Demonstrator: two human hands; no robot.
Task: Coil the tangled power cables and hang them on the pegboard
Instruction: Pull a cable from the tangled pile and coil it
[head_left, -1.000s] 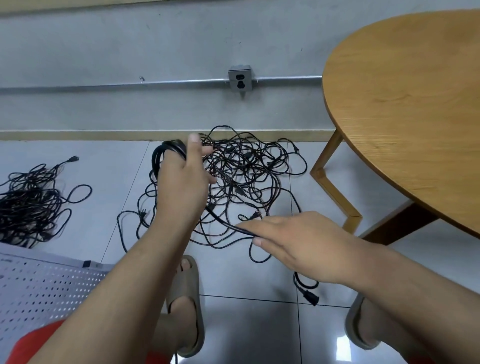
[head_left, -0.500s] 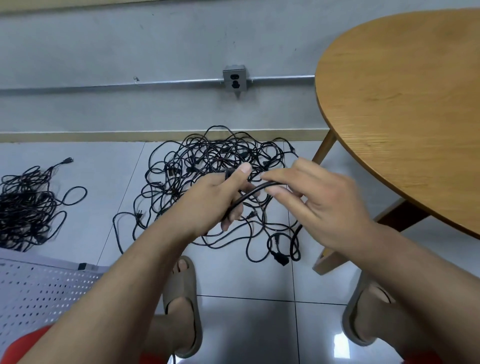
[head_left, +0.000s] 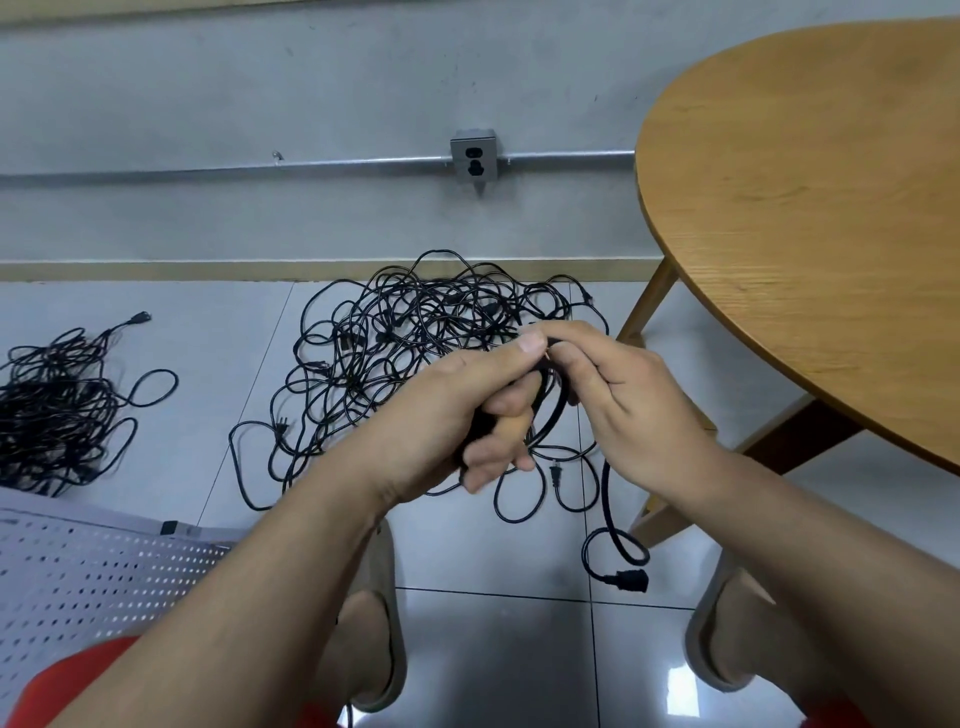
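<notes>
My left hand (head_left: 467, 415) grips a small coil of black power cable (head_left: 551, 410), fingers curled round the loops. My right hand (head_left: 618, 400) meets it from the right and pinches the same cable at the top of the coil. The cable's free end hangs down past my right wrist and curls on the tiles, ending in a black plug (head_left: 628, 579). Behind my hands a tangled pile of black cables (head_left: 415, 332) lies on the floor by the wall. A white pegboard (head_left: 88, 577) lies flat at the lower left.
A second heap of black cables (head_left: 57, 405) lies on the floor at far left. A round wooden table (head_left: 810, 208) fills the right side, its legs (head_left: 649, 306) standing beside the pile. A wall socket (head_left: 474, 162) sits on a metal conduit. My feet in sandals (head_left: 374, 613) rest below.
My right hand has swept from low on the stretched cable up to my left hand, laying another loop on the coil. The plug end has been dragged across the tiles.
</notes>
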